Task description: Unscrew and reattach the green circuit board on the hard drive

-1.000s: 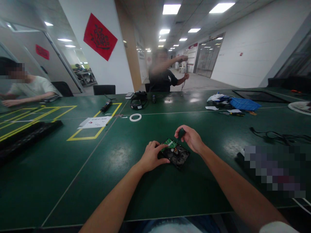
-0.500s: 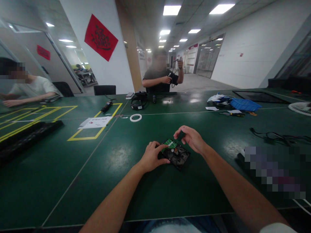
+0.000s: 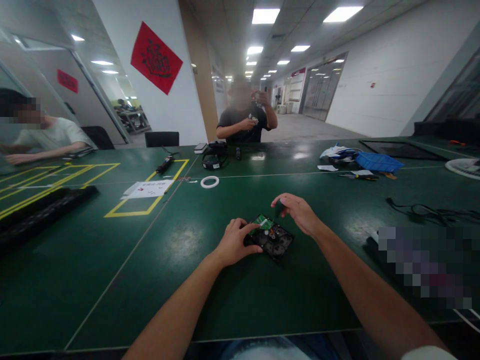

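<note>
On the tabletop (image 3: 285,305), the left hand (image 3: 233,242) grips the black casing (image 3: 276,246) at its nine o'clock; a green board (image 3: 261,220) sits toward eleven o'clock; at one o'clock the right hand (image 3: 299,213) pinches a dark tool (image 3: 278,208)

From here I see a green desk (image 3: 300,300) marked with yellow tape (image 3: 127,215). On it I make out a hard drive (image 3: 277,243), white ring (image 3: 209,186), blue tray (image 3: 378,162) and black cables (image 3: 444,215)
</note>
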A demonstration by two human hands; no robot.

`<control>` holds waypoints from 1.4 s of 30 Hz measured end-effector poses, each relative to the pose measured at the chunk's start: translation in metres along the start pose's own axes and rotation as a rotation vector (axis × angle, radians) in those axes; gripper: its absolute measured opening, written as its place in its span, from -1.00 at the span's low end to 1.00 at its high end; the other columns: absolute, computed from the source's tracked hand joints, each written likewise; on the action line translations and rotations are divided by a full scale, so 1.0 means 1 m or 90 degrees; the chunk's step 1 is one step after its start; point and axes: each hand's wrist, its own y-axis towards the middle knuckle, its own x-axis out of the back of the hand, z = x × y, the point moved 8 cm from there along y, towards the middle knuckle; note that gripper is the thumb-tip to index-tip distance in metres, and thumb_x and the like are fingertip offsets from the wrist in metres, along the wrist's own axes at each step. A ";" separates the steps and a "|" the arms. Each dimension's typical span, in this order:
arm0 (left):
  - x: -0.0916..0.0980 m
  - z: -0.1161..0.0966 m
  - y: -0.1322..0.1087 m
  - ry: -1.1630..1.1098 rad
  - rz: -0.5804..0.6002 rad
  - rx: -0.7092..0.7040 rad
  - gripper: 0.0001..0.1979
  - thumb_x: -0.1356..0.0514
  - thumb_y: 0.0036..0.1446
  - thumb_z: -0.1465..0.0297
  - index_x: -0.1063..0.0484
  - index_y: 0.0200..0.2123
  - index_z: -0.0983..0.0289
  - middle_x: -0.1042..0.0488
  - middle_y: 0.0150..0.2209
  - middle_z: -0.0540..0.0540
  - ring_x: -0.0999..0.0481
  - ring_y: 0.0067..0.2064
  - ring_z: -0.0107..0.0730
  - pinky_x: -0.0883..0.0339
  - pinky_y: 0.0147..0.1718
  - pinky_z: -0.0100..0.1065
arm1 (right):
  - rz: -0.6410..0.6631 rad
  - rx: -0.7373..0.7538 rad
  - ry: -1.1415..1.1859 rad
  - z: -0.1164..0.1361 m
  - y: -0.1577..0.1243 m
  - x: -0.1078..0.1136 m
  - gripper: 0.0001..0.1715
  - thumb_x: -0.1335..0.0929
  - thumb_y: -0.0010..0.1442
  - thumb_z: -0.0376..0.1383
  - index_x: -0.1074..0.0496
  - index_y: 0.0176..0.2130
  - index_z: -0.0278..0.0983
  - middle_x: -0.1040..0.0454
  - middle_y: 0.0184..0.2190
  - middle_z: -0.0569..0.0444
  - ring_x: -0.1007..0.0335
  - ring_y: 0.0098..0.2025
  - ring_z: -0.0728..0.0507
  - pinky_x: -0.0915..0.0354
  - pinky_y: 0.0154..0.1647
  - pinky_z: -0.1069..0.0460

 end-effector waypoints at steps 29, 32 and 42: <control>0.001 -0.002 0.000 0.003 -0.005 -0.001 -0.27 -0.33 0.02 -0.13 -0.39 0.22 0.00 -0.32 -0.01 0.17 -0.30 0.03 0.00 -0.24 0.03 -0.03 | 0.064 -0.131 0.067 -0.006 -0.007 -0.009 -0.65 -0.38 0.27 -0.09 -0.49 -0.05 -0.24 -0.55 -0.14 -0.04 -0.18 -0.53 0.06 0.08 -0.66 0.14; 0.001 -0.002 -0.001 0.002 -0.006 0.000 -0.27 -0.34 0.02 -0.12 -0.39 0.21 0.00 -0.32 -0.01 0.17 -0.30 0.03 0.00 -0.24 0.03 -0.04 | 0.053 -0.111 0.064 -0.004 -0.006 -0.005 -0.71 -0.35 0.27 -0.11 -0.49 -0.15 -0.26 -0.56 -0.12 -0.06 -0.17 -0.53 0.06 0.07 -0.65 0.13; 0.001 0.000 0.000 -0.001 -0.006 0.001 -0.27 -0.35 0.01 -0.11 -0.39 0.22 0.00 -0.32 -0.01 0.17 -0.29 0.03 0.00 -0.23 0.04 -0.04 | 0.057 -0.103 0.062 -0.006 -0.004 -0.005 -0.65 -0.28 0.29 -0.10 -0.49 -0.11 -0.26 -0.56 -0.19 -0.04 -0.21 -0.54 0.03 0.01 -0.63 0.11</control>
